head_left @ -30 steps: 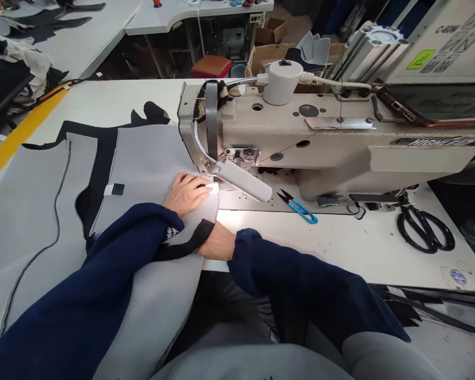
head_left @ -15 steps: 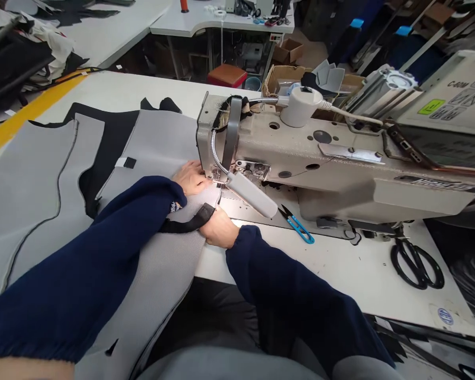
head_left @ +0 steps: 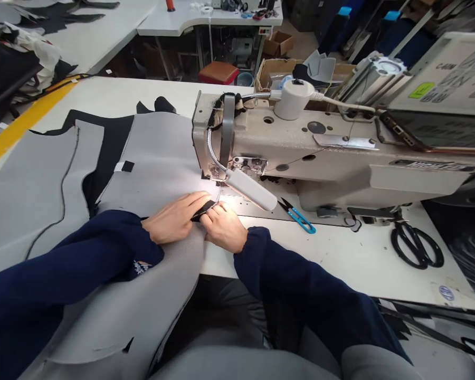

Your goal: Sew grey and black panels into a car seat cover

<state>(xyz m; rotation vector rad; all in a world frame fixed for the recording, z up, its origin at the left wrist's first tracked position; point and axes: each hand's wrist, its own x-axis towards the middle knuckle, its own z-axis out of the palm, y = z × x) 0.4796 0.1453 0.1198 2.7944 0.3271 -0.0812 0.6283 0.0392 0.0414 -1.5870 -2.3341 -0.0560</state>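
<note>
Just in front of the needle area of a sewing machine (head_left: pixel 269 137), my two hands are close together on a large grey fabric panel (head_left: pixel 162 142). A short black strap (head_left: pixel 203 209) shows between them. My left hand (head_left: pixel 176 217) has its fingers closed on the strap, knuckles up. My right hand (head_left: pixel 224 227) is closed in a pinch at the strap and the panel's right edge; its fingertips are partly hidden. From the needle area, the panel's edge runs down to my right fingers. Below my hands, the grey fabric hangs over the table edge toward my lap.
Blue-handled thread snips (head_left: pixel 298 216) lie right of my right hand. Black scissors (head_left: pixel 415 245) rest farther right. A lamp (head_left: pixel 251 189) on a flexible neck hangs low over the machine bed. More grey and black pieces (head_left: pixel 43 179) cover the table's left side.
My left hand has drawn back from beside the needle to the black strap, next to my right hand. The strap's loop is now mostly covered by my hands. The view has shifted slightly.
</note>
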